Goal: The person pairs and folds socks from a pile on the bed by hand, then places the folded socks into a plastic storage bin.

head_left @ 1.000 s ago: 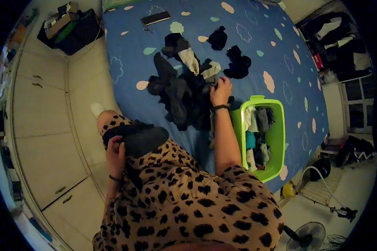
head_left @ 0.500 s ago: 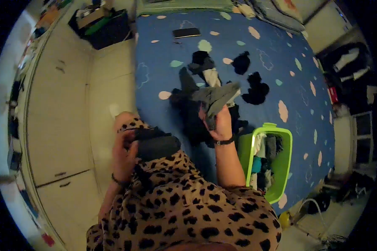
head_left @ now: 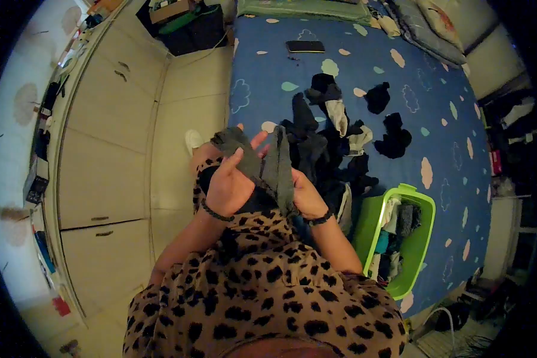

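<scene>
A grey sock (head_left: 230, 143) lies between the thumb and the spread fingers of my left hand (head_left: 230, 191), above my lap. Close beside it, my right hand (head_left: 309, 197) grips a second grey sock (head_left: 277, 164), which stands upright from the fingers. Whether the two pieces touch low down is hard to tell. Dark fabric on my lap (head_left: 262, 200) shows partly under the hands. To the right on the bed spreads a pile of dark socks (head_left: 311, 149), with a white-and-grey sock (head_left: 336, 115) on it. Two black bundles (head_left: 392, 136) sit apart from the pile.
A green basket (head_left: 420, 238) holding several rolled socks stands at my right on the blue patterned bed (head_left: 447, 209). A phone (head_left: 305, 46) lies farther up the bed. Pale cabinets (head_left: 104, 143) line the left side, and a black box (head_left: 191, 33) stands beyond them on the floor.
My right hand has brought a grey sock from over the pile to in front of me. My left hand has risen from my lap and now holds grey cloth beside it. The view has shifted.
</scene>
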A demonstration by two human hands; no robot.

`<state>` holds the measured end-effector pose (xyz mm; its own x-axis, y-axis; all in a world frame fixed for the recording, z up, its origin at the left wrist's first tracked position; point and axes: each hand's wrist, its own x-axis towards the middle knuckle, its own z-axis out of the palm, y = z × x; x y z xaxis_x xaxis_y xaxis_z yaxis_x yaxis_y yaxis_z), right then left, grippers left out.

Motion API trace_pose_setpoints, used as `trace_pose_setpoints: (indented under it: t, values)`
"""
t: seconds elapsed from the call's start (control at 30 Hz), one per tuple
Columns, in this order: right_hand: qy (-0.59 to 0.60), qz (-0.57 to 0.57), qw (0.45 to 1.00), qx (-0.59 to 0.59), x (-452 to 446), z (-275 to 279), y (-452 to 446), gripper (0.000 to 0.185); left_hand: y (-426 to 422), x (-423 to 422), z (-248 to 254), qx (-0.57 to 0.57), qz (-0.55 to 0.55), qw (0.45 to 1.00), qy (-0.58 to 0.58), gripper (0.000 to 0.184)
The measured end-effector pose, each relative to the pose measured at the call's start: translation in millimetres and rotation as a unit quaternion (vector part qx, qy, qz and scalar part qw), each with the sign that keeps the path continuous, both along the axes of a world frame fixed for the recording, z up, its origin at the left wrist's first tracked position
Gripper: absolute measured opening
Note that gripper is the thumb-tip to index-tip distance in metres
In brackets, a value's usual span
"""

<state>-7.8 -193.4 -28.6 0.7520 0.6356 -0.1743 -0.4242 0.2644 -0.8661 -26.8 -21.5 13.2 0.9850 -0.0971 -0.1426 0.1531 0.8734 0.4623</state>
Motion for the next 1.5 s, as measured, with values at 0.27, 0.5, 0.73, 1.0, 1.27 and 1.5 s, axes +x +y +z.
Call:
trace_pose_setpoints:
  t: [0.27, 0.5, 0.73, 1.0, 1.27, 1.5]
  values:
    - [0.039, 0.015, 0.999, 0.009, -1.1, -14.1, -2.8, 0.037, 18.0, -4.7, -17.0, -0.035, 0.023, 0.999, 0.01, 0.043]
    - [0.047, -0.037, 0.998, 0.037, -2.1, -19.4, -4.7, 0.043, 35.4, -5.9, -31.7, -0.036, 0.048, 0.998, -0.026, 0.049]
    - [-0.331, 0.021, 0.934, -0.133, 5.2, -23.0, -9.4, 0.054, 49.8, -16.7, -39.9, -0.041, 0.052, 0.998, -0.016, 0.05]
    - [-0.41, 0.047, 0.873, -0.261, -0.7, -15.4, -7.4, 0.059, 59.4, -25.7, -46.1, 0.058, 0.101, 0.993, 0.003, 0.057]
    - [-0.478, 0.05, 0.851, -0.212, -4.0, -45.7, -7.3, 0.029, 97.8, -60.8, -90.2, 0.351, 0.057, 0.934, 0.044, 0.048]
    - [-0.517, 0.063, 0.815, -0.253, -27.4, -44.1, -4.2, 0.024, 102.0, -92.1, -92.7, 0.685, 0.182, 0.705, 0.026, 0.04]
